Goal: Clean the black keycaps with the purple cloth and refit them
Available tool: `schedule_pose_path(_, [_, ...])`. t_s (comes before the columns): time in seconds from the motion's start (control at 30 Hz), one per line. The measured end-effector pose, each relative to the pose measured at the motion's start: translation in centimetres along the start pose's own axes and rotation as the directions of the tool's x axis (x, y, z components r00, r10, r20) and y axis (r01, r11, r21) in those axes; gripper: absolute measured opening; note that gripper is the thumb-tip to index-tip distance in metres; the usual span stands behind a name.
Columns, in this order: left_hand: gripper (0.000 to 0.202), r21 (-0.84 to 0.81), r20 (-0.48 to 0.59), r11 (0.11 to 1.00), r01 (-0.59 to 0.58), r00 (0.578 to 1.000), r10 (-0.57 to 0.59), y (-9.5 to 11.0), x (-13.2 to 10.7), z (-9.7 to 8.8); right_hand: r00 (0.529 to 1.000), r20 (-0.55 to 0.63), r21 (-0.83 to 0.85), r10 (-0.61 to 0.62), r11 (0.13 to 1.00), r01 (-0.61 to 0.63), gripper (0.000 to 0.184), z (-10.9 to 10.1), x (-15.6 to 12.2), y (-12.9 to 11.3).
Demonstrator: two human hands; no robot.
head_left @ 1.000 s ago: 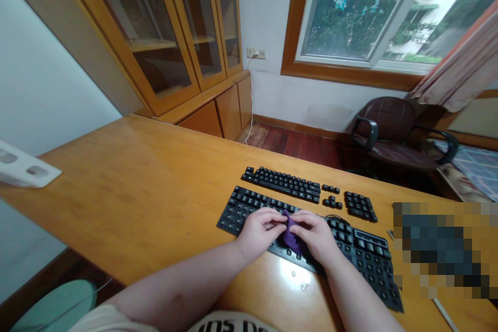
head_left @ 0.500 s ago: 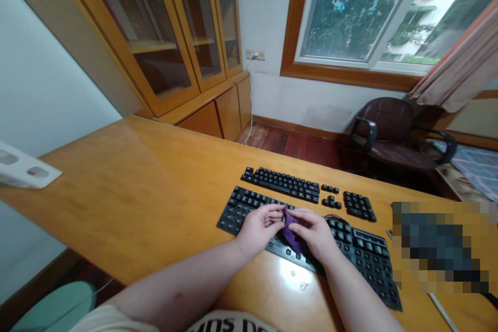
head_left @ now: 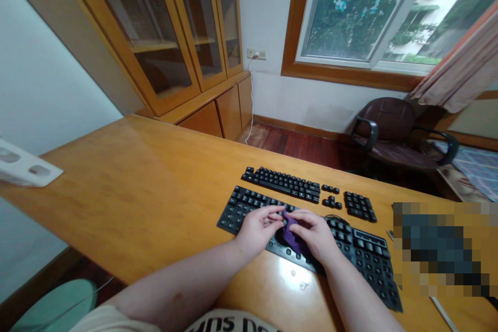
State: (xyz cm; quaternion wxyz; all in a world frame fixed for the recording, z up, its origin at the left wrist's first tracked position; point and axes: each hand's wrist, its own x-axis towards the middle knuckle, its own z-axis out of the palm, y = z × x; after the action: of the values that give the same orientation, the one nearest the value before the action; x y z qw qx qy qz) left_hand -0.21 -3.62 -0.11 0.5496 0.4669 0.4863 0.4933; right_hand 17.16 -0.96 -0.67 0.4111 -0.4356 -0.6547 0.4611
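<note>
Both hands meet above a black keyboard base (head_left: 233, 215) whose keycaps are off, leaving rows of switches bare. In my right hand (head_left: 317, 233) a purple cloth (head_left: 291, 236) is pinched between thumb and fingers, its lower part hanging over the keyboard. My left hand (head_left: 257, 228) is closed, with curled fingers and thumb coming together at the cloth's left edge. Whatever lies between its fingertips is too small and hidden to name. Just behind the base, loose black keycaps (head_left: 288, 184) lie set out in keyboard order.
The wooden desk (head_left: 155, 181) carries everything. A white slotted object (head_left: 33, 166) stands at its left edge, and a blurred-out dark item (head_left: 439, 244) lies at the right. Beyond are a brown armchair (head_left: 389, 129) and a glass-door cabinet (head_left: 182, 36). A green stool (head_left: 58, 306) is at lower left.
The top of the purple cloth has sunk slightly between the fingertips. Both hands stay in nearly the same place over the keyboard.
</note>
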Motion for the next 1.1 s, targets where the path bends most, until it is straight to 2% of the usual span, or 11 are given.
schedule_pose_path(0.13, [0.038, -0.004, 0.014, 1.0, -0.024, 1.0, 0.024, -0.3, 0.0, 0.1, 1.0, -0.021, 0.023, -0.023, 0.999, 0.023, 0.01, 0.0, 0.0, 0.2])
schedule_pose_path(0.27, [0.046, 0.083, 0.016, 0.985, -0.151, 0.989, 0.15, -0.6, 0.0, -0.2, 0.999, -0.021, -0.021, -0.027, 0.999, 0.026, 0.007, 0.2, 0.1, 0.2])
schedule_pose_path(0.43, [0.016, 0.345, 0.038, 0.88, -0.326, 0.942, 0.334, -0.4, 0.3, -0.9, 1.0, 0.005, -0.042, 0.003, 0.999, -0.003, 0.01, 0.3, 0.0, -0.1])
schedule_pose_path(0.57, [0.015, 0.419, 0.083, 0.81, -0.411, 0.905, 0.417, -0.2, 0.3, -0.9, 0.999, -0.014, 0.022, 0.041, 0.999, -0.04, 0.02, 0.3, 0.0, -0.1])
schedule_pose_path(0.67, [0.012, 0.421, 0.136, 0.76, -0.495, 0.863, 0.487, -0.2, 0.1, -0.8, 1.0, 0.008, 0.056, 0.024, 0.998, -0.024, 0.024, 0.4, -0.1, -0.1])
schedule_pose_path(0.73, [0.01, 0.422, 0.149, 0.747, -0.514, 0.852, 0.502, -0.2, 0.0, -0.8, 1.0, 0.018, 0.06, 0.009, 0.998, -0.01, 0.024, 0.5, -0.1, -0.2])
schedule_pose_path(0.93, [0.013, 0.454, 0.15, 0.78, -0.43, 0.9, 0.409, -0.7, 0.1, -0.8, 0.997, 0.074, 0.014, -0.017, 1.0, 0.016, 0.014, 0.1, 0.1, -0.4])
schedule_pose_path(1.1, [0.013, 0.46, 0.157, 0.776, -0.432, 0.9, 0.408, -0.8, 0.1, -0.8, 0.997, 0.08, 0.031, -0.015, 0.999, 0.013, 0.014, 0.1, 0.1, -0.4])
